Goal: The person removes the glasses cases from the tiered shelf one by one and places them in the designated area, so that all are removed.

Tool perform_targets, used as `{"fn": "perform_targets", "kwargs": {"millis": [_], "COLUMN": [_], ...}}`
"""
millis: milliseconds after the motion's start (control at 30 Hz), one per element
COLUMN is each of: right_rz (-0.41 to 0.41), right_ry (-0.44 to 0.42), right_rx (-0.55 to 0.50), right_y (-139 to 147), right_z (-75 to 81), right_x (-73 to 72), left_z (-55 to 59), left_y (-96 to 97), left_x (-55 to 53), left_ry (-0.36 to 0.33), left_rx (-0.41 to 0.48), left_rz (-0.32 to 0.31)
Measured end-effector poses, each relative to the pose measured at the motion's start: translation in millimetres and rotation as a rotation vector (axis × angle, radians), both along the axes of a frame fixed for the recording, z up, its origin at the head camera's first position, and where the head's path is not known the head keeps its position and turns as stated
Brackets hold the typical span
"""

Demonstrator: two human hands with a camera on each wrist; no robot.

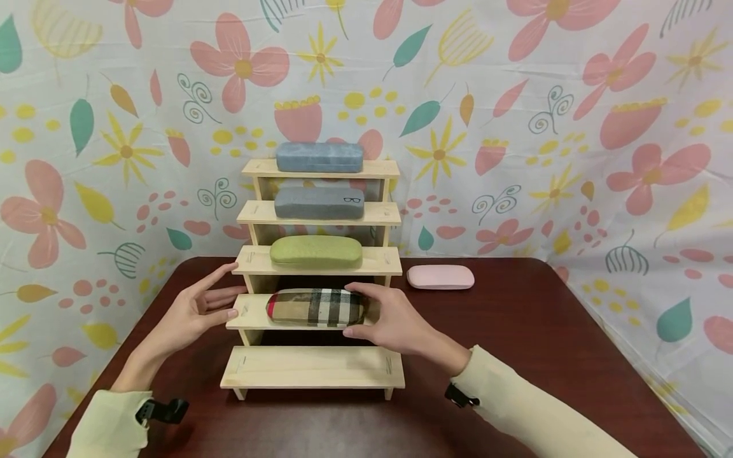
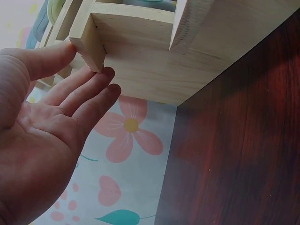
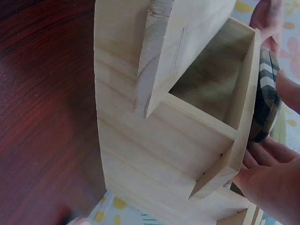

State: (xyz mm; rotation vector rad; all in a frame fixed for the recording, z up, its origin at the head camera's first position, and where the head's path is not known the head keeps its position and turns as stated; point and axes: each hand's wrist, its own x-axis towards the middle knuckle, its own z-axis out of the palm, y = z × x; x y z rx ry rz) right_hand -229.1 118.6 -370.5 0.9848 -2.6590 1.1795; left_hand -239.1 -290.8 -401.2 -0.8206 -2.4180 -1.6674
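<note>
- Cream sleeves (image 1: 550, 407) reach in from the lower edge of the head view, with a black strap (image 1: 163, 411) at each wrist.
- Plaid case (image 1: 312, 306) lies lengthwise at the second step (image 1: 249, 308) from the bottom, between the two hands, its right end within the grasp of one and its left end apart from the other.
- Right hand (image 1: 397, 318) pinches that right end, thumb at the front edge and forefinger at the back; the forearm slants up and leftward from the lower right.
- Left hand (image 1: 191, 308) is spread at the other side, thumb touching the second step's left end, forefinger raised to the third step's end; whether that fingertip touches, I cannot tell. Its wrist view shows the palm, with other fingers extended by the plank's end.
- Rack (image 1: 312, 367) of pale wood, five steps, stands on the table (image 1: 515, 343).
- Green case (image 1: 316, 252) is on the third step, grey case (image 1: 319, 203) on the fourth, blue case (image 1: 319, 158) on top.
- Pink case (image 1: 440, 277) lies on the table, right of the rack.
- Floral cloth (image 1: 492, 63) hangs behind.
</note>
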Motion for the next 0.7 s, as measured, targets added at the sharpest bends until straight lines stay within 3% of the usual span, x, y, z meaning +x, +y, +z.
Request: {"fn": "perform_targets", "kwargs": {"millis": [700], "right_rz": [0.018], "right_ry": [-0.040], "right_rx": [-0.040], "right_y": [-1.8], "right_z": [-1.3], "right_x": [-5.9], "left_z": [-2.2], "left_y": [-0.8], "left_x": [-0.1], "left_ry": [0.023], "left_rx": [-0.007], "left_rz": [0.011]}}
